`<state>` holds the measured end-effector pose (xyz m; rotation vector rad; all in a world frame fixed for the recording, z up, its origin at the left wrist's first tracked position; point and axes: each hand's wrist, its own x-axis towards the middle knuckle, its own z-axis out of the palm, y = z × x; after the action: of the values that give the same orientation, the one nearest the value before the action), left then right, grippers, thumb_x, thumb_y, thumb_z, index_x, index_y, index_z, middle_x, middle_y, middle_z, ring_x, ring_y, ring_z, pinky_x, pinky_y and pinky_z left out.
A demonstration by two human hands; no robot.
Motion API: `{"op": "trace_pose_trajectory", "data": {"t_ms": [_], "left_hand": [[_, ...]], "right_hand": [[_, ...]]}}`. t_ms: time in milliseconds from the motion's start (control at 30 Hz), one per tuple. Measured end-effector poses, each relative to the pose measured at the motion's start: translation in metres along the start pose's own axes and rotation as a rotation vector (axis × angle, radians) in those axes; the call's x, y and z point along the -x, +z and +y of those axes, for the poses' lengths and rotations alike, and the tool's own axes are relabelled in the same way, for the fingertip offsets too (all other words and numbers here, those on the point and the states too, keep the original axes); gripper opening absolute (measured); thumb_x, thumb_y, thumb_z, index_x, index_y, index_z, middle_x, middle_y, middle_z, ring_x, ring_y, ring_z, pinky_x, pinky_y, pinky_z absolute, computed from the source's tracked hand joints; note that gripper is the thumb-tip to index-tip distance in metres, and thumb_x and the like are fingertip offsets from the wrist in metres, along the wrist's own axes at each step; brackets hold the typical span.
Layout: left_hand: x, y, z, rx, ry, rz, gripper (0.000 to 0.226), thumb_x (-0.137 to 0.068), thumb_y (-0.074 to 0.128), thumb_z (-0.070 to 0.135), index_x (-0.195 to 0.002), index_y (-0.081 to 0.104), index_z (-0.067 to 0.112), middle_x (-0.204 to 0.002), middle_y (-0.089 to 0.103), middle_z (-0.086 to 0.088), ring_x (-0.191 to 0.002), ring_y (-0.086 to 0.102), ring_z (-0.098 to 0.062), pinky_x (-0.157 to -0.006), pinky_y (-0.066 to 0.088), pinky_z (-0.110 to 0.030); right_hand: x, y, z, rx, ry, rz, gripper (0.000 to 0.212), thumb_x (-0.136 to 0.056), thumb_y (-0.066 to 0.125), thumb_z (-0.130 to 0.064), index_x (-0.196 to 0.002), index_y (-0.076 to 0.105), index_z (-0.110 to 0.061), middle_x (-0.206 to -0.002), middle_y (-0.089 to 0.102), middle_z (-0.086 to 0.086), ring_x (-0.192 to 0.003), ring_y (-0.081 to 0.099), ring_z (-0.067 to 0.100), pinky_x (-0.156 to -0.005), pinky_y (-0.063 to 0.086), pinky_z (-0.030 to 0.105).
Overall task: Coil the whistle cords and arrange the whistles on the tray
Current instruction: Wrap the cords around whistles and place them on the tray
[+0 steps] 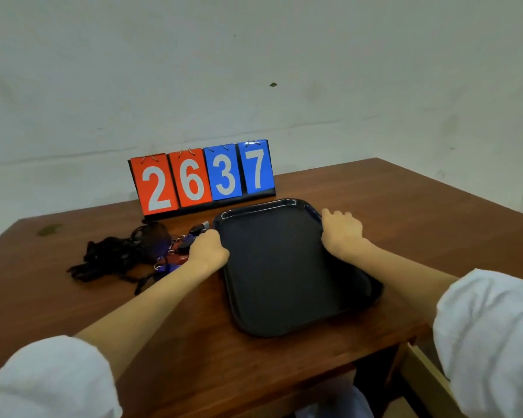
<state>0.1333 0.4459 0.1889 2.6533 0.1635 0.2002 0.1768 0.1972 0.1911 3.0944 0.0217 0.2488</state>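
A dark rectangular tray point(284, 282) lies on the brown wooden table, with nothing on it. My left hand point(207, 250) grips its left rim and my right hand point(341, 232) grips its right rim near the far corner. To the left of the tray sits a tangled heap of black cords point(112, 257) with several whistles point(175, 257), red, blue and black, partly hidden behind my left hand. The cords are loose and jumbled together.
A flip scoreboard point(203, 178) showing 2 6 3 7 stands behind the tray near the wall. The table's front edge point(375, 354) runs close under the tray's near end. A pale wooden frame point(429, 378) shows below at the right.
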Motion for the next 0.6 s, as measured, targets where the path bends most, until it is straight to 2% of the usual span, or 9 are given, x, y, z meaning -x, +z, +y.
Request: {"op": "trace_pose_trajectory", "data": {"t_ms": [67, 133, 200, 267, 400, 467, 600], "left_hand": [[0.003, -0.009, -0.008, -0.02, 0.072, 0.099, 0.01, -0.087, 0.057, 0.009, -0.084, 0.062, 0.0, -0.087, 0.063, -0.011, -0.082, 0.063, -0.028, -0.066, 0.046, -0.032], [0.002, -0.022, -0.024, 0.036, 0.089, 0.21, 0.016, -0.089, 0.056, 0.011, -0.086, 0.068, 0.001, -0.085, 0.068, -0.008, -0.08, 0.064, -0.022, -0.072, 0.051, -0.032], [0.004, -0.034, -0.04, 0.095, 0.092, 0.286, 0.015, -0.089, 0.056, 0.012, -0.087, 0.07, 0.009, -0.088, 0.069, -0.005, -0.081, 0.063, -0.016, -0.076, 0.051, -0.03], [0.006, -0.04, -0.058, 0.097, 0.098, 0.313, 0.013, -0.089, 0.057, 0.012, -0.092, 0.069, 0.014, -0.095, 0.065, -0.002, -0.085, 0.058, -0.011, -0.078, 0.047, -0.026], [0.012, -0.035, -0.084, 0.003, 0.152, 0.318, 0.022, -0.089, 0.057, 0.028, -0.106, 0.068, 0.018, -0.106, 0.06, -0.002, -0.1, 0.054, -0.018, -0.088, 0.048, -0.035], [0.012, -0.031, -0.093, -0.033, 0.172, 0.331, 0.026, -0.091, 0.054, 0.035, -0.107, 0.068, 0.02, -0.103, 0.062, -0.002, -0.099, 0.053, -0.02, -0.085, 0.047, -0.037], [0.016, -0.026, -0.101, -0.023, 0.168, 0.36, 0.028, -0.092, 0.052, 0.039, -0.108, 0.067, 0.023, -0.101, 0.063, 0.002, -0.098, 0.049, -0.017, -0.082, 0.039, -0.032]], "right_hand": [[-0.003, -0.006, -0.013, 0.274, -0.08, 0.097, 0.047, -0.082, 0.063, -0.021, -0.123, 0.043, -0.012, -0.121, 0.048, 0.013, -0.111, 0.047, 0.032, -0.086, 0.04, 0.037], [-0.005, -0.011, -0.035, 0.3, -0.193, 0.152, 0.049, -0.081, 0.064, -0.019, -0.125, 0.044, -0.012, -0.123, 0.048, 0.013, -0.113, 0.046, 0.031, -0.092, 0.04, 0.039], [-0.004, -0.016, -0.061, 0.154, -0.27, 0.139, 0.042, -0.086, 0.059, -0.018, -0.125, 0.047, -0.011, -0.125, 0.05, 0.013, -0.116, 0.047, 0.031, -0.095, 0.04, 0.04], [-0.001, -0.016, -0.094, -0.091, -0.316, 0.109, 0.032, -0.088, 0.055, -0.019, -0.119, 0.054, -0.012, -0.121, 0.053, 0.011, -0.113, 0.049, 0.028, -0.095, 0.043, 0.04], [0.011, -0.014, -0.162, -0.525, -0.364, 0.052, 0.017, -0.089, 0.054, -0.02, -0.103, 0.063, -0.015, -0.099, 0.056, 0.0, -0.096, 0.057, 0.019, -0.08, 0.048, 0.029], [0.016, -0.016, -0.188, -0.614, -0.356, 0.018, 0.018, -0.09, 0.053, -0.019, -0.102, 0.065, -0.015, -0.097, 0.059, 0.0, -0.091, 0.058, 0.015, -0.075, 0.046, 0.025], [0.02, -0.016, -0.206, -0.686, -0.305, -0.066, 0.023, -0.092, 0.047, -0.018, -0.108, 0.063, -0.019, -0.107, 0.064, 0.0, -0.09, 0.06, 0.013, -0.074, 0.047, 0.023]]}}
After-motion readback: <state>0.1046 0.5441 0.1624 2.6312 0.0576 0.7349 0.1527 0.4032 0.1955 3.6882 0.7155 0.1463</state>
